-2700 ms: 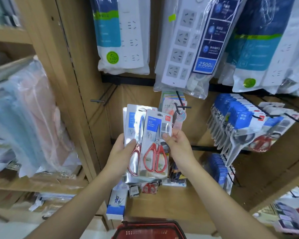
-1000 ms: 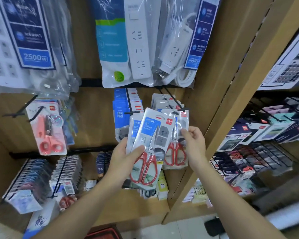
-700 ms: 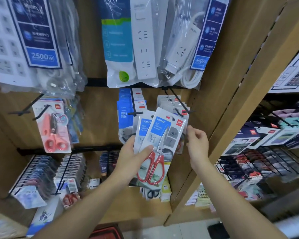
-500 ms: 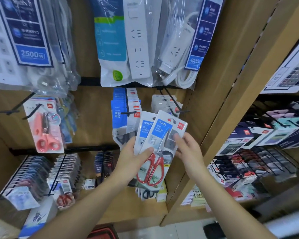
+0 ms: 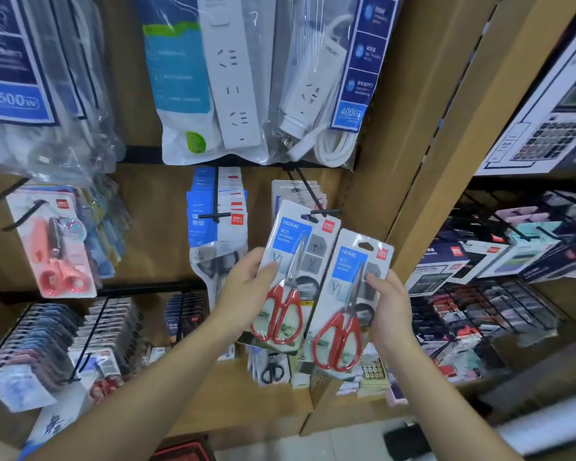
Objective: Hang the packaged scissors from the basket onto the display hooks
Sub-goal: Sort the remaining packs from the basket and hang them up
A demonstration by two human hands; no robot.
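My left hand grips a pack of red-handled scissors by its left edge; whether more packs lie behind it is hidden. My right hand holds a second, matching scissors pack by its right edge, tilted and apart to the right. Both packs are just below a black display hook that carries several grey-backed packs. The rim of the red basket shows at the bottom edge.
A neighbouring hook holds blue scissors packs. Pink scissors hang at the left. Bagged power strips hang overhead. A wooden upright divides this bay from calculator boxes on the right. More packs fill lower hooks.
My right hand has taken the front scissors pack off the stack in my left hand and drawn it to the right. Before that, it let go of a pack at the hook.
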